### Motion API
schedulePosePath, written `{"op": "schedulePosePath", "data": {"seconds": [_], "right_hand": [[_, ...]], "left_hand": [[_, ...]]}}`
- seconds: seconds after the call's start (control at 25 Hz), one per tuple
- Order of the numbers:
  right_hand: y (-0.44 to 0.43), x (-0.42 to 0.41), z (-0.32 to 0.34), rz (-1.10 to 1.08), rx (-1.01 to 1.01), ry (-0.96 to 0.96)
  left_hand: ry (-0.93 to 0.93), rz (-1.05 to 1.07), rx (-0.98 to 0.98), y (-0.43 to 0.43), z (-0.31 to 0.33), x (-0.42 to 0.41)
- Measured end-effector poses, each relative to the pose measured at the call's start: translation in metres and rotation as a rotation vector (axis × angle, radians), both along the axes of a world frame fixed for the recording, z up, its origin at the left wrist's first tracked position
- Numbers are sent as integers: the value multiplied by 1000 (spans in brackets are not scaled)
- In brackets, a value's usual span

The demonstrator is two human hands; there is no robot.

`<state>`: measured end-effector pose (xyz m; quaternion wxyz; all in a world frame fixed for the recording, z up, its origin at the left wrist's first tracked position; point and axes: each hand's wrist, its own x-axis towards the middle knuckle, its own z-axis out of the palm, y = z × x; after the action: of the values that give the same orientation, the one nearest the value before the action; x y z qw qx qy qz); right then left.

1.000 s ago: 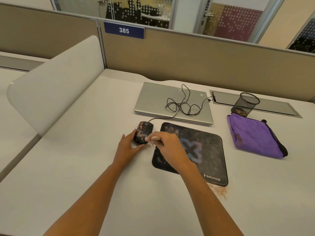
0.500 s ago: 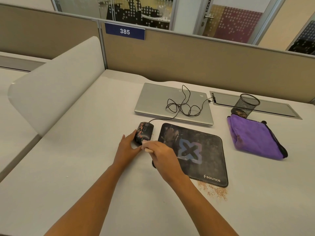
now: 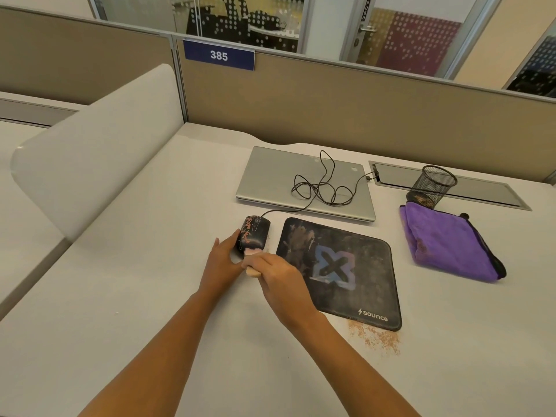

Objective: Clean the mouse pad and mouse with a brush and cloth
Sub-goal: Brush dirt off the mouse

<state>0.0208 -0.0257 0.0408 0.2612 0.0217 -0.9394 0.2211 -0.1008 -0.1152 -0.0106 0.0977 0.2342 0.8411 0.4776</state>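
I see a pale grey desk (image 3: 150, 296) backed by a tan partition (image 3: 331, 109) carrying a blue 385 sign (image 3: 219, 55). A white curved divider (image 3: 99, 152) stands left; glass panels (image 3: 240, 22) and a door (image 3: 362, 34) lie beyond.

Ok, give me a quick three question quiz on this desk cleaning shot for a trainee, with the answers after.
1. True or false: the purple cloth lies on the mouse pad.
2. Which hand grips the brush at the mouse? A) left B) right
3. Fill in: the mouse's cable runs back over the closed ____.
Key: 1 false, it lies on the desk, right of the mouse pad. 2 B, the right hand; the left hand holds the mouse. 3 laptop.
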Motion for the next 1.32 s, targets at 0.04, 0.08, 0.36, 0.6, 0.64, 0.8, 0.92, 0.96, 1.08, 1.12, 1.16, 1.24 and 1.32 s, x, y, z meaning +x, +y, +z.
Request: {"op": "schedulePosePath", "data": {"seconds": [0.04,0.08,0.36,0.6,0.64,0.8,0.92,0.96,1.08,1.12,1.16,1.24,1.32], "right_hand": [[1,-1,1,-11,-7,19],[1,-4,2,-22,-15,27],[-7,-7,0,-14,-28,45],[-12,-14,-6,49,30,8],[-13,-14,-8,54,23,7],[-10,-16,-7,32,23,104],[-9,-19,-7,48,15,27],[-8,-18,-7,37,-42,-31],[-3,-23,-2,-35,-324,21],[-1,-26,2,-51,-418,77],[2,-29,4,-56,-509,116],[6,-34,6,-72,-674,129],[11,-37,2,-121,-751,96]], "left_hand": [[7,-6,0,0,0,0],[12,-8,1,0,0,0],[33,-45,-48,0,8,3],[-57,-56,-36,-7,4,3],[-83,-53,-13,-8,2,3],[56,-92,-120,-1,-2,2],[84,-76,-187,1,-8,-2],[78,-69,-163,1,-10,-3],[60,-38,-20,1,-7,-2],[58,-29,6,2,-9,-3],[54,-21,18,2,-8,-2],[46,-16,17,3,-9,-2],[39,-9,11,2,-10,-4]]}}
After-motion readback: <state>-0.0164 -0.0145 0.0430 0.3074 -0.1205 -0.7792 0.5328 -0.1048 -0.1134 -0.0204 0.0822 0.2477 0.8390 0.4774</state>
